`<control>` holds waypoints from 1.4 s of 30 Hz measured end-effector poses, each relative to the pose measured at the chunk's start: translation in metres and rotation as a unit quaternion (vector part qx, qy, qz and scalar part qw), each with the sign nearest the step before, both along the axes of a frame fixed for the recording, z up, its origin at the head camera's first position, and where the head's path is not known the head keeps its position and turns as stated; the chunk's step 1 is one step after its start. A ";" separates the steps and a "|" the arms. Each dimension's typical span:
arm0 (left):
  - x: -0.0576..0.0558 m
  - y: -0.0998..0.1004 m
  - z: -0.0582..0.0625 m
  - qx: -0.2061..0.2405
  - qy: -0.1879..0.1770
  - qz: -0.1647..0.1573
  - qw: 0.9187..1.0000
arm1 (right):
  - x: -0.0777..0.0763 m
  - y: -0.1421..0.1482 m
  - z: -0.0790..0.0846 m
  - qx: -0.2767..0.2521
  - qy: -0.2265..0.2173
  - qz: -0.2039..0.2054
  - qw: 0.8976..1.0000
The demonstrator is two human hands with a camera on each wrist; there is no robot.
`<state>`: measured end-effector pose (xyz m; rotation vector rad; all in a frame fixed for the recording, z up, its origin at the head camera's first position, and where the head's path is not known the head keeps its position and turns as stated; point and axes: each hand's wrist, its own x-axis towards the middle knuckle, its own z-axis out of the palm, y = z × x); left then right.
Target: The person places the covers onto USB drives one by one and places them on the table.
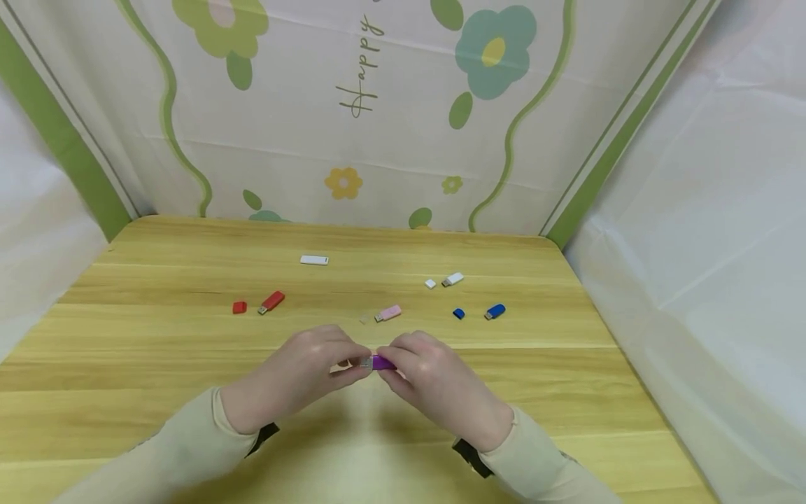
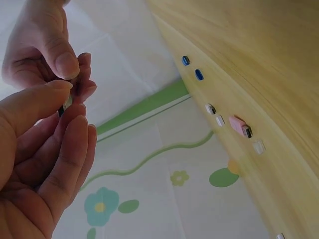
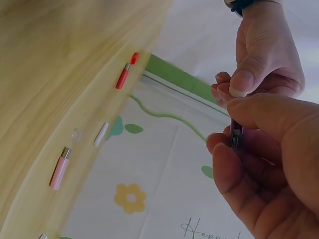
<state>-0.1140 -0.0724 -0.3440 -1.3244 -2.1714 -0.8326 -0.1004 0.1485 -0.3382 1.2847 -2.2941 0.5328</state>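
Between both hands, low in the middle of the head view, is a purple USB flash drive (image 1: 383, 362). My right hand (image 1: 442, 381) pinches its purple body between thumb and fingers. From the other side, my left hand (image 1: 294, 378) pinches its pale, clear-looking end with thumb and fingertips. Whether that end is a cap over the plug, I cannot tell. Above the table, in the right wrist view, the purple drive (image 3: 236, 135) shows between the right fingers; in the left wrist view the fingers mostly hide it.
Beyond the hands lie a pink drive (image 1: 388, 313) with a clear cap (image 1: 363, 320), a red drive (image 1: 272, 302) and cap (image 1: 239, 307), a blue drive (image 1: 495, 311) and cap (image 1: 459, 313), a white drive (image 1: 453, 279) and cap (image 1: 430, 283), and a white stick (image 1: 314, 260).
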 end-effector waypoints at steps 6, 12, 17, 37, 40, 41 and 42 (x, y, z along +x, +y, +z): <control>-0.004 -0.003 -0.003 0.004 -0.023 0.009 1.000 | -0.004 0.003 0.000 -0.002 0.004 -0.002 1.000; -0.006 -0.007 -0.004 -0.027 -0.034 0.020 0.999 | -0.005 0.004 0.000 0.014 -0.005 0.003 1.000; -0.006 -0.007 -0.002 -0.038 -0.015 0.015 0.999 | -0.005 0.004 0.000 0.027 0.003 0.008 1.000; -0.028 -0.005 0.001 -0.090 0.000 0.025 0.996 | -0.029 -0.001 0.003 0.062 0.041 0.013 0.997; -0.043 -0.006 0.004 -0.121 -0.056 0.035 0.990 | -0.046 -0.003 0.006 0.087 0.006 0.014 0.996; -0.048 -0.006 0.006 -0.132 -0.071 0.038 0.988 | -0.053 -0.005 0.007 0.095 -0.008 0.015 0.995; -0.054 -0.007 0.007 -0.142 -0.087 0.040 0.985 | -0.059 -0.006 0.008 0.101 -0.023 0.015 0.994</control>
